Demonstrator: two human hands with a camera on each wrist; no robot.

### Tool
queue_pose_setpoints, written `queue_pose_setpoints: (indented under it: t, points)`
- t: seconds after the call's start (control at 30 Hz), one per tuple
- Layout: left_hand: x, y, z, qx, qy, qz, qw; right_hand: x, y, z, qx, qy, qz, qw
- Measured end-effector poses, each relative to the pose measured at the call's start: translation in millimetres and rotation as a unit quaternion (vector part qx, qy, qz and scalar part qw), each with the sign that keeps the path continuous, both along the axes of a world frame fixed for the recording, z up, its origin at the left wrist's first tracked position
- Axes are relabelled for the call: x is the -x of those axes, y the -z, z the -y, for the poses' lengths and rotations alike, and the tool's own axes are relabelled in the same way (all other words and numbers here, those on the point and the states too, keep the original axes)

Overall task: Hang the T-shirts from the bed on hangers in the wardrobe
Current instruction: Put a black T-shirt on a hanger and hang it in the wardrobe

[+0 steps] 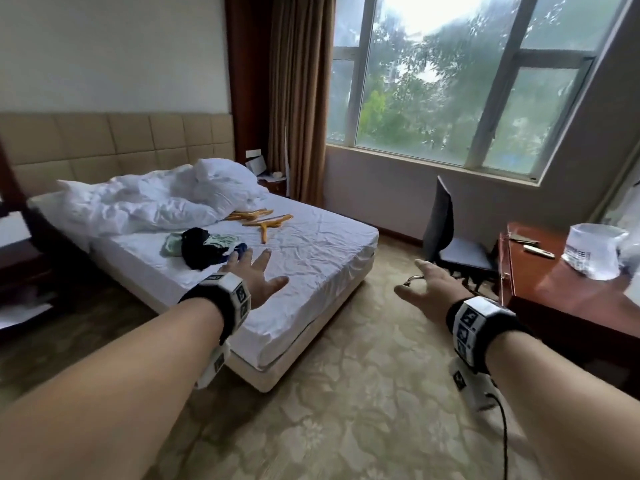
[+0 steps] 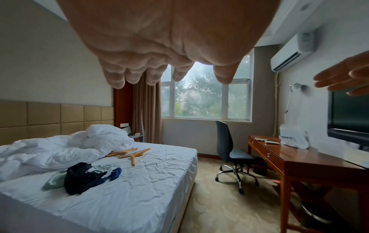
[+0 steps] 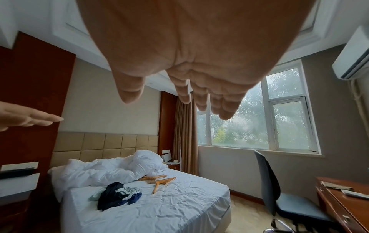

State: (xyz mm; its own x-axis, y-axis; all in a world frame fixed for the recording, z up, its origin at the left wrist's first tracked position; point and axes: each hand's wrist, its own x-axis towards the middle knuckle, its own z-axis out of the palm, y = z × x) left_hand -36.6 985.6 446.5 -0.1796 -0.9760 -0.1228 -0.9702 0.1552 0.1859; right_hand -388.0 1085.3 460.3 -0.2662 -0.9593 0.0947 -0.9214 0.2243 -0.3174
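Both hands are held out in the air with fingers straight and spread, holding nothing: the left hand [image 1: 258, 278] reaches toward 11 o'clock over the near corner of the bed [image 1: 311, 258], and the right hand [image 1: 427, 289] hangs at 1 o'clock above the patterned carpet [image 1: 346, 393], well apart from the other.

The T-shirts [image 1: 201, 249] lie in a crumpled heap on the bed's white sheet, a dark one on top with pale green and blue cloth showing beneath and beside it (how many there are cannot be told). Just beyond the heap, toward 12 o'clock, several wooden hangers [image 1: 263, 220] lie loose on the sheet, their far ends near the rumpled white duvet [image 1: 149, 199] piled against the headboard side.

At 2 o'clock a dark office chair [image 1: 446, 233] stands by the window wall, and the reddish wooden surface [image 1: 554, 282] at 3 o'clock carries a white plastic bag [image 1: 594, 251].
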Motion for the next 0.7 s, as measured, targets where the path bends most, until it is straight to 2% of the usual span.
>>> queue_pose_setpoints:
  t: [0.23,0.4,0.6,0.7]
  points:
    - [43.5,0.6,163.2,-0.007,0.000,-0.019,1.000,51.2,-13.3,154.6,0.010,-0.004,0.017,1.000]
    - [67.0,-0.8,256.5,-0.002,0.001,-0.010,1.000,74.2,-2.9,259.8,-0.007,-0.002,0.027,1.000]
    - [55.8,15.6,381.8,0.002,-0.057,-0.005,0.998,75.7,22.0,427.7,-0.018,-0.077,0.031,0.996]
    - [35.5,21.2,441.8,0.005,-0.119,-0.006,0.993,66.9,22.3,523.2,-0.018,-0.137,0.017,0.990]
